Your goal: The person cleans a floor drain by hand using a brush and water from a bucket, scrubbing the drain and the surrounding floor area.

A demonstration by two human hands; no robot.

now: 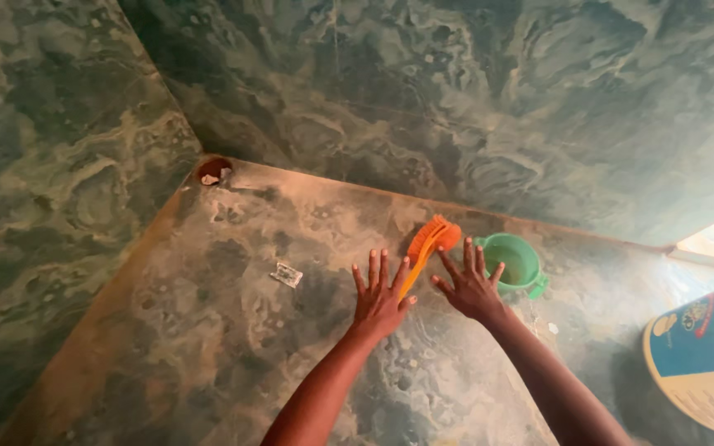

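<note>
An orange brush (pixel 428 244) lies on the wet floor (pixel 208 330) at centre frame, between two spread hands. The left hand (pixel 380 299) touches its handle, fingers splayed, gripping nothing. The right hand (pixel 471 285) hovers open just beside a green cup (pixel 514 263). A bucket (pixel 708 359) stands at the lower right.

Green marbled tile floor (pixel 208 330) under me, dusty; matching marbled walls (pixel 497 91) meet at the corner. Round drain hole (pixel 214 170) in that corner, bits of debris inside. Small crumpled silver wrapper (pixel 286 274) on the floor. Big cream plastic bucket w/ blue label (pixel 708 363) at far rt edge.
</note>
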